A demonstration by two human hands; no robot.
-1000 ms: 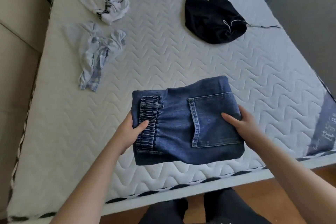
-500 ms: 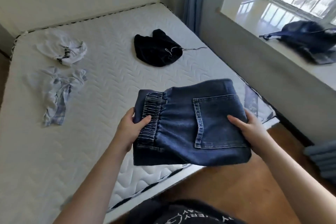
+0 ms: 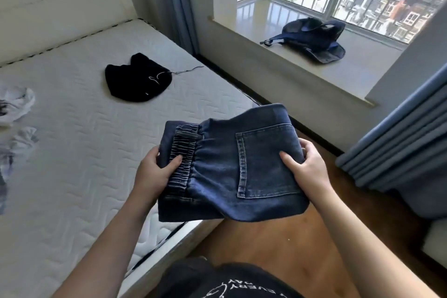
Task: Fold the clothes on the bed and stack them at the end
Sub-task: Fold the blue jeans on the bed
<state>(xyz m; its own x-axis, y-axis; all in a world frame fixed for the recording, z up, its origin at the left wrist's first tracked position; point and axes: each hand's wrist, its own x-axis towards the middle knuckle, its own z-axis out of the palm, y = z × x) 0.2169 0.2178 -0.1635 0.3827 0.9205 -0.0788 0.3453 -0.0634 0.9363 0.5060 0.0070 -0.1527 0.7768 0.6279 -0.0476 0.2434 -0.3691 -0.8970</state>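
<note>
Folded blue jeans (image 3: pixel 225 167) hang in the air over the bed's near right corner, back pocket and elastic waistband facing up. My left hand (image 3: pixel 151 172) grips the waistband end, thumb on top. My right hand (image 3: pixel 307 167) grips the pocket end, thumb pressed on the pocket. On the white mattress (image 3: pixel 79 133) lies a crumpled black garment (image 3: pixel 136 82) with a drawstring. A white crumpled garment (image 3: pixel 17 104) and a pale checked one (image 3: pixel 17 147) lie at the left edge of the view, partly cut off.
A window ledge (image 3: pixel 278 56) on the right holds a dark blue bag (image 3: pixel 314 36). Blue curtains (image 3: pixel 399 152) hang at the right and behind the bed corner. Wooden floor (image 3: pixel 278 244) runs between the bed and the wall. The padded headboard (image 3: pixel 60 0) stands behind.
The view has swung right and up, bringing the window and ledge into sight. Both hands carried the folded jeans rightward, from over the mattress to past its corner.
</note>
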